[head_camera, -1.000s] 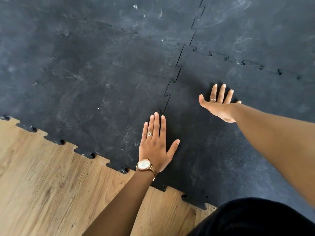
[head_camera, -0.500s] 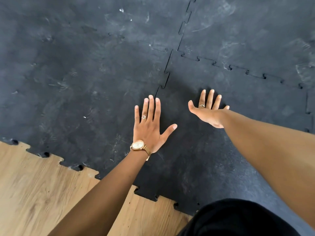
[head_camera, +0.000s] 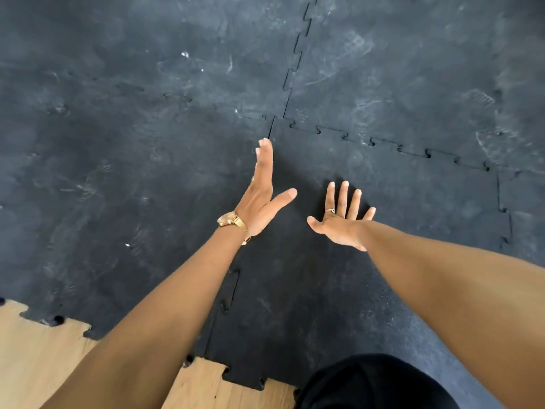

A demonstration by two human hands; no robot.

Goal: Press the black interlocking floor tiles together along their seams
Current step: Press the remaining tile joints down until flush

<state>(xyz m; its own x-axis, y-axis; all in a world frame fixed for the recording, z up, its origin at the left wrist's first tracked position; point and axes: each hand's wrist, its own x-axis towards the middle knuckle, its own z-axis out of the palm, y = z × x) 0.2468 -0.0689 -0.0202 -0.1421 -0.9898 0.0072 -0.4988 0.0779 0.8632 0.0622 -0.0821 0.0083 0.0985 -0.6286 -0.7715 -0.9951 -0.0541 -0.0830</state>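
Tiles [head_camera: 339, 290] lay joined, my right hand [head_camera: 342, 225] spread flat, left hand [head_camera: 261, 196] straight-fingered on edge, perhaps touching the seam [head_camera: 269, 132].

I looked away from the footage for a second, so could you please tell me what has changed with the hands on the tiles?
The left hand, flat on the black tiles a second ago, has turned up onto its edge and moved forward along the seam toward the four-tile corner. The right hand stays spread, palm down, on the near right tile. Neither hand holds anything, and the tiles have not visibly shifted.
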